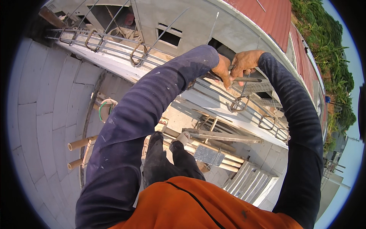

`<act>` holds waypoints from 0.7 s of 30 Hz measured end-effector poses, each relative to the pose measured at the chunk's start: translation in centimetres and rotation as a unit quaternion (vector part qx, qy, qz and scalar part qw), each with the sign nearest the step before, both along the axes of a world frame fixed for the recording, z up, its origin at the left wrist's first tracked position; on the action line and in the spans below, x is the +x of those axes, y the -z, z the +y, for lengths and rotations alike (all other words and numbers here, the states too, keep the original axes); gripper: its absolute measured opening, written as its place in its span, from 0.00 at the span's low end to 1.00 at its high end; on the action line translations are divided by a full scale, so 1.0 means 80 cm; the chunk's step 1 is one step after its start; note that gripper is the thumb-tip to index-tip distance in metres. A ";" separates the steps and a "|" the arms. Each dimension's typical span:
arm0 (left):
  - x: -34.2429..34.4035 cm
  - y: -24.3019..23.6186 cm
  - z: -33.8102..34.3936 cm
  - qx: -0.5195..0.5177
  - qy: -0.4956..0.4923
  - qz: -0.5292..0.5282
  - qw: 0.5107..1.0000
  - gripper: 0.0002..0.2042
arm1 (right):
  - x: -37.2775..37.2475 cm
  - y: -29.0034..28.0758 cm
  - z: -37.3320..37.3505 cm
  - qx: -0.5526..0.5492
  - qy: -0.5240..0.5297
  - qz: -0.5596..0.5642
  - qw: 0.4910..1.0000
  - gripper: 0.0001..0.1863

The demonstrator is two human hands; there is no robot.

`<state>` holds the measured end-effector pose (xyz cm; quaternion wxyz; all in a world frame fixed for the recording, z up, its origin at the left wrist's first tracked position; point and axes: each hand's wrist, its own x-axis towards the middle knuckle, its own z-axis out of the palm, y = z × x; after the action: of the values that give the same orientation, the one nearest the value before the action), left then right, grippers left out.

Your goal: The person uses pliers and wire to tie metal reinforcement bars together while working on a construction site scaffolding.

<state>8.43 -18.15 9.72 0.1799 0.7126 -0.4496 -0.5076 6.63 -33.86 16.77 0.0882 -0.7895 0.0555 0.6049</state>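
Both my arms reach up and forward over a cage of steel reinforcing bars [133, 57] with bent stirrups, which runs from the upper left down to the right along a pale wall top [122, 72]. My left hand [222, 70] is closed at the bars, its thumb pointing down. Against it, my right hand [246, 63] is closed too, with fingers curled. A dark, straight metal piece [252, 79] sticks out to the right under my hands. Fingers cover its other end, so I cannot tell whether it is a tool or a bar, nor which hand grips it.
My feet, one in a light shoe [183, 137], stand on scaffolding of bamboo poles [79, 143] and boards, high above the ground. A grey block wall [47, 114] rises at left. Thin rods [164, 28] jut from the cage. Beyond is a building with a red roof [267, 17].
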 end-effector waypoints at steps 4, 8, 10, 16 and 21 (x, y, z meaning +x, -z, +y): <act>0.003 0.012 0.007 -0.033 -0.012 0.013 0.999 0.28 | -0.029 -0.041 0.027 -0.003 -0.116 -0.153 0.981 0.22; 0.009 -0.001 0.004 -0.029 0.008 -0.013 0.999 0.25 | -0.107 -0.054 0.019 -0.085 -0.316 -0.449 0.832 0.33; 0.020 0.000 0.014 -0.017 0.000 0.052 0.999 0.25 | -0.128 -0.040 0.013 -0.077 -0.374 -0.540 0.750 0.36; 0.007 0.004 -0.005 -0.043 -0.018 0.071 0.996 0.27 | -0.112 -0.017 -0.028 -0.052 -0.332 -0.510 0.792 0.25; -0.013 -0.001 -0.001 -0.143 -0.123 0.048 0.981 0.27 | -0.040 -0.050 0.003 -0.035 0.036 -0.152 0.987 0.16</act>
<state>7.38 -18.23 9.77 0.3626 0.7042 -0.4169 -0.4459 3.46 -33.65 20.79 0.0899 -0.8721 0.0908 0.4724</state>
